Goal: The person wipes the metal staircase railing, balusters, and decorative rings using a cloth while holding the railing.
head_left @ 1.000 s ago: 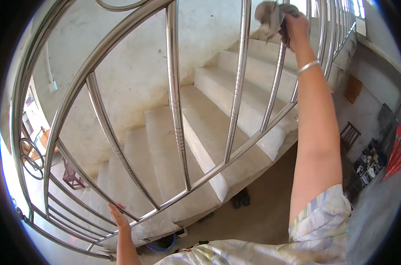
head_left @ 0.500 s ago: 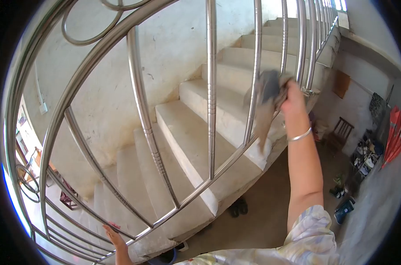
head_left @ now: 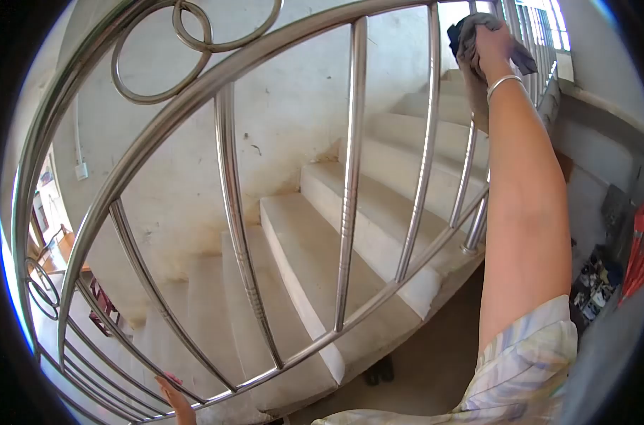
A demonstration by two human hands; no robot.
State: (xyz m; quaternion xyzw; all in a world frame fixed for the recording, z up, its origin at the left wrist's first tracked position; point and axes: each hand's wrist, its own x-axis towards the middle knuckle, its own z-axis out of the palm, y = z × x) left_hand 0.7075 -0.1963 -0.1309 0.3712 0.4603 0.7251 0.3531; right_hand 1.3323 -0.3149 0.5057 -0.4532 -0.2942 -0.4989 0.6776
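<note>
My right hand (head_left: pixel 493 48), a bracelet at its wrist, grips a crumpled grey-brown cloth (head_left: pixel 471 41) high at the upper right. The cloth is wrapped against a steel baluster near the top of the metal railing (head_left: pixel 226 177), and part of it hangs below the hand. At the lower left my left hand (head_left: pixel 174 398) rests by the lower rail, its fingers partly visible. A bit of something pink or red shows at its fingertips, too small to make out.
Concrete steps (head_left: pixel 315 241) rise to the right behind the balusters, beside a stained wall (head_left: pixel 293 92). Below at the right are a shoe rack (head_left: pixel 595 283) and a red umbrella (head_left: pixel 637 255). Dark shoes (head_left: pixel 380 371) lie under the stairs. A wooden chair (head_left: pixel 103 308) stands far left.
My right hand dipped with the cloth, then rose again to the top of a baluster. My left hand sits lower in view. The view has shifted along the railing.
</note>
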